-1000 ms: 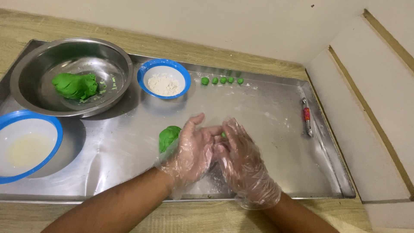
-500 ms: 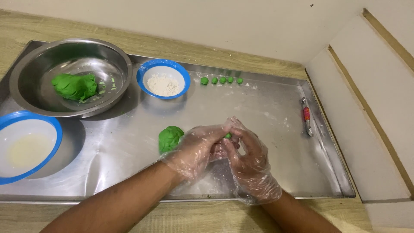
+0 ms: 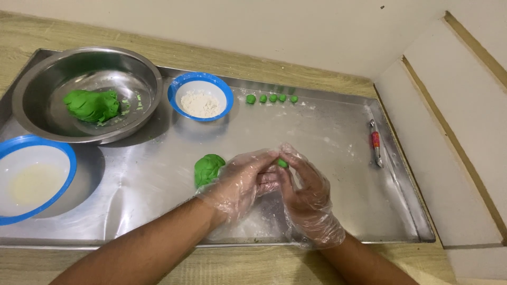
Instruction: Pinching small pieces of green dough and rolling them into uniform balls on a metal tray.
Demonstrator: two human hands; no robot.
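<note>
**A:** so what changed in the last second? The left hand [image 3: 245, 179] and right hand [image 3: 303, 195], both in clear plastic gloves, were pressed palm to palm a second ago. Now they've tilted apart at the top and the fingertips meet around a small green dough piece [image 3: 283, 163]. My guess is it's gone from rolling to pinching or shaping.

**B:** yeah, both hands are half curled, not fists. Fingers are closed lightly on that bit and the palms are open underneath. You only see a sliver of green poking out.

**A:** and the rest, going off the steel tray [image 3: 158, 174]?

**B:** A bigger green lump [image 3: 207, 169] sits on the tray just left of the hands. Along the tray's far edge there's a row of small green balls [image 3: 272, 98], with a blue-rimmed bowl of white flour [image 3: 200, 100] beside them. The steel bowl [image 3: 87, 92] at the far left corner holds more green dough [image 3: 92, 105]. Another blue-rimmed bowl [image 3: 33, 177] is at the near left, and a small red-and-silver tool [image 3: 375, 142] by the right rim.
</note>
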